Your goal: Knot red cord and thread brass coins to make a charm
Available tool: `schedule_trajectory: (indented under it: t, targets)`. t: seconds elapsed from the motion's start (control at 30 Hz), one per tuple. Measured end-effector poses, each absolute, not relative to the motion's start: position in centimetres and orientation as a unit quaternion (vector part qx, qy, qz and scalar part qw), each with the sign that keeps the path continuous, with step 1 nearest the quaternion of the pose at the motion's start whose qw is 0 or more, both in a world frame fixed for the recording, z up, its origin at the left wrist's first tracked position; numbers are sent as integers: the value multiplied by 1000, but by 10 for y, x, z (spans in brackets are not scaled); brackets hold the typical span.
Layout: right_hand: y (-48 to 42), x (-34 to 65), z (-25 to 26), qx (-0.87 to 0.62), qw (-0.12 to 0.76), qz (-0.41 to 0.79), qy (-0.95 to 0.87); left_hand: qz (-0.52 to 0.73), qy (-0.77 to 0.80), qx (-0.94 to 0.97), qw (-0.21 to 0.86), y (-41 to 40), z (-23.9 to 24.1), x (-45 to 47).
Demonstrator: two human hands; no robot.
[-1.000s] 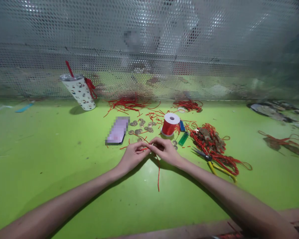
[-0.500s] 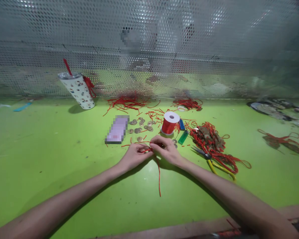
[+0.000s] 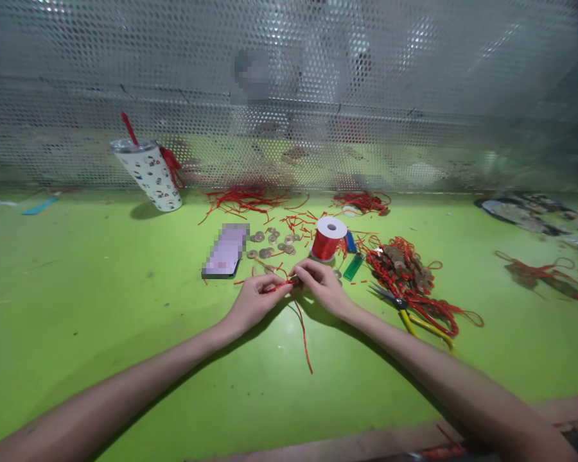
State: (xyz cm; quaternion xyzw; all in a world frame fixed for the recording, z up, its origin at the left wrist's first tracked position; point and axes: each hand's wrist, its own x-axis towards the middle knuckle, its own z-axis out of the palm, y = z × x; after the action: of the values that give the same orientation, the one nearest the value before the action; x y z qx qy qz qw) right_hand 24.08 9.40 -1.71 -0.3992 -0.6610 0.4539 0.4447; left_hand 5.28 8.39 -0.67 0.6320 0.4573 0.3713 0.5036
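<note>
Green tabletop (image 3: 101, 321) carries a patterned white cup with a red straw (image 3: 150, 173) far left; at centre the left hand (image 3: 254, 300) and right hand (image 3: 324, 286) pinch a thin red cord (image 3: 302, 327), its tail trailing toward the person; yellow-handled pliers (image 3: 414, 317) lie right.

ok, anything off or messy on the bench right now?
Short red cord offcuts lie scattered over the green table behind the spool, among loose coins. Both hands, left hand and right hand, pinch one red cord.
</note>
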Motion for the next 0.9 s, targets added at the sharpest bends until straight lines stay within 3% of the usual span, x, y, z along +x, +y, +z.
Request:
schedule_trajectory:
  t: [0.1,0.3,0.53,0.7,0.9]
  targets:
    - [94,241,-18,-415,470,459,-630,388,465,624,494,85,-6,51]
    - [91,240,-17,-473,570,303,-600,478,477,526,517,89,-7,50]
    - [84,239,-18,-410,548,247,-686,513,481,494,511,89,-10,49]
    - [84,235,-12,-391,498,320,-704,457,460,567,508,90,-9,50]
    - [84,223,-11,-432,483,547,-531,407,442,621,503,88,-12,51]
